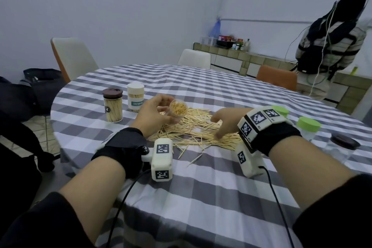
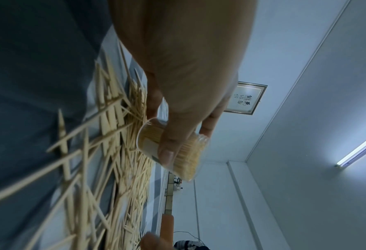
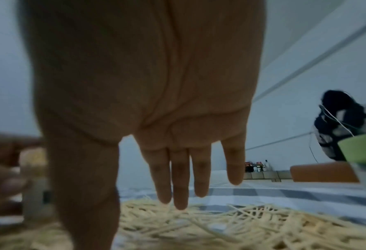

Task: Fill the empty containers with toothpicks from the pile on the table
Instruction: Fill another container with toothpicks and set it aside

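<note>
A pile of toothpicks (image 1: 197, 127) lies spread on the checked tablecloth (image 1: 201, 187) in the middle. My left hand (image 1: 155, 112) grips a clear container (image 1: 178, 108) packed with toothpicks, tilted with its open mouth toward me, just above the pile's left end. The left wrist view shows thumb and fingers wrapped round that clear container (image 2: 173, 148) beside the pile (image 2: 105, 152). My right hand (image 1: 223, 121) hovers over the pile's right part with straight, spread fingers (image 3: 179, 182) pointing down at the toothpicks (image 3: 199, 223); it holds nothing.
Two filled, capped containers stand at the left: one with a brown lid (image 1: 112, 104), one with a white lid (image 1: 135, 97). Green-lidded clear containers (image 1: 308, 127) and a dark-lidded one (image 1: 342, 145) stand at the right edge. Chairs surround the table; a person (image 1: 330, 50) stands at the back right.
</note>
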